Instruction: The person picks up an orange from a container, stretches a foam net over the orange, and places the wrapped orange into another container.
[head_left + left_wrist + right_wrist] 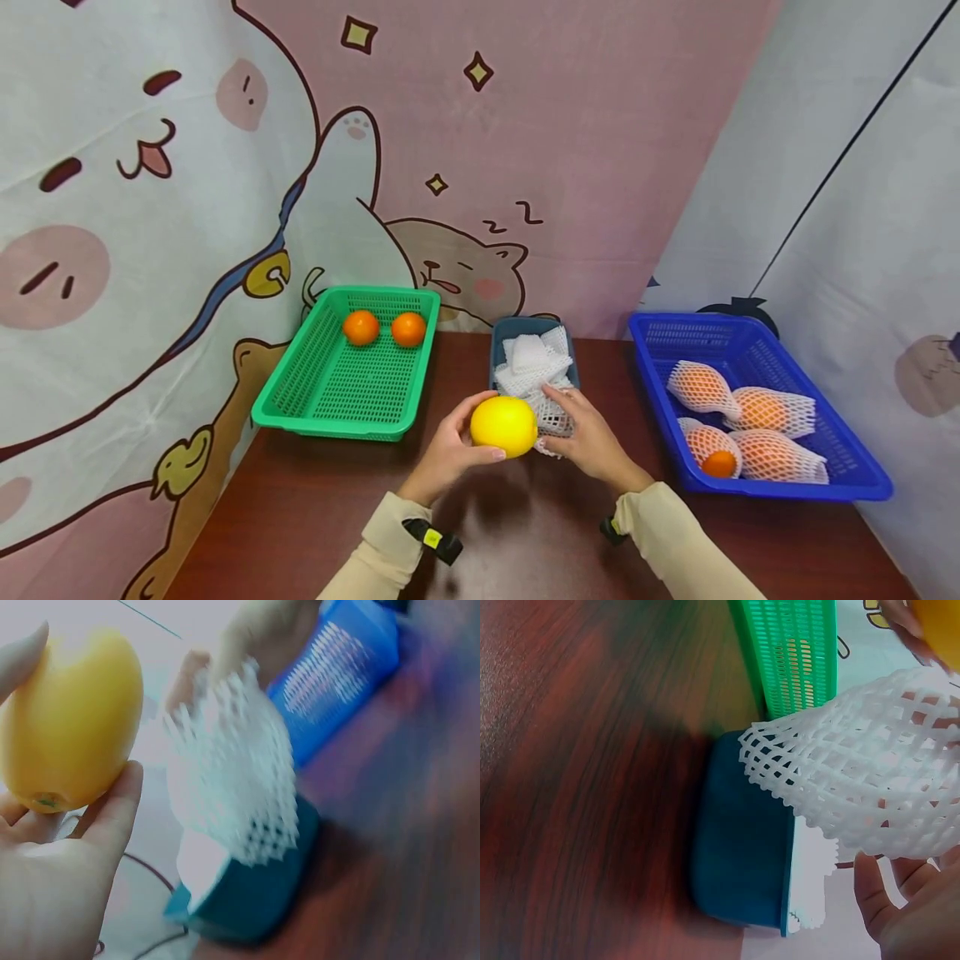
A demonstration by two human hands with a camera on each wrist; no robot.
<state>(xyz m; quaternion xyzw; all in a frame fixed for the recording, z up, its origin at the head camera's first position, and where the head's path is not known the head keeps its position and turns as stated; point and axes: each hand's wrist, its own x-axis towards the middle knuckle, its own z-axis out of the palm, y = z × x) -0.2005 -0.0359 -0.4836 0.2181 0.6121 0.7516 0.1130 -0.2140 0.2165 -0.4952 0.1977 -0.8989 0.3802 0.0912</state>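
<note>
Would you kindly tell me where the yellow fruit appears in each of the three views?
Head: the yellow fruit is below centre, held in the left hand.
Left wrist: the yellow fruit is large, at upper left.
Right wrist: the yellow fruit is at the top right corner, partly cut off.
Shared landmark: the small teal bin shows in all three.

- head: looks forward and down from above, farthest back, takes in left hand (447, 450), right hand (594, 442), table (525, 550), green basket (352, 383), blue basket (686, 337)
- left wrist: close up, turned sideways, faces past yellow fruit (79, 724) to right hand and blue basket
- right wrist: close, sideways the other way, faces net (855, 765), green basket behind
- wrist views share net, fruit, small tub (739, 840)
</note>
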